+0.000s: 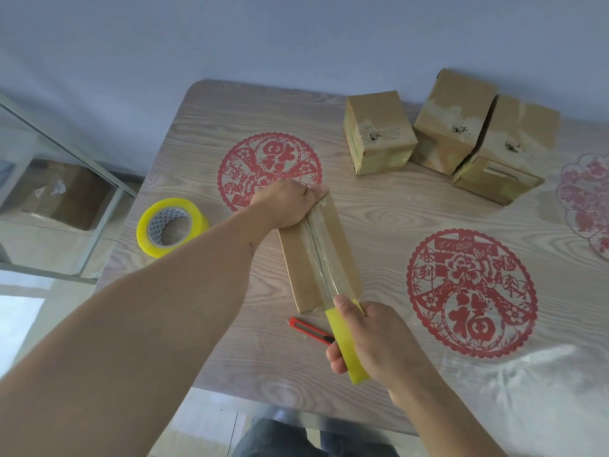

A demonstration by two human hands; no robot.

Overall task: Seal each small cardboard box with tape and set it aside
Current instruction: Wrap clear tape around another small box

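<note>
Left hand (290, 206) presses the far end of the cardboard box (318, 255) on the tabletop (379, 225); right hand (372, 341) grips a yellow tape roll (344, 344) at the near end.

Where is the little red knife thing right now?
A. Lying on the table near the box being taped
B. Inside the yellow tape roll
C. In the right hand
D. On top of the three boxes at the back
A: the small red utility knife lies flat on the wood-grain table, just in front of the flat brown cardboard box, while the right hand grips a yellow tape roll instead.
</note>
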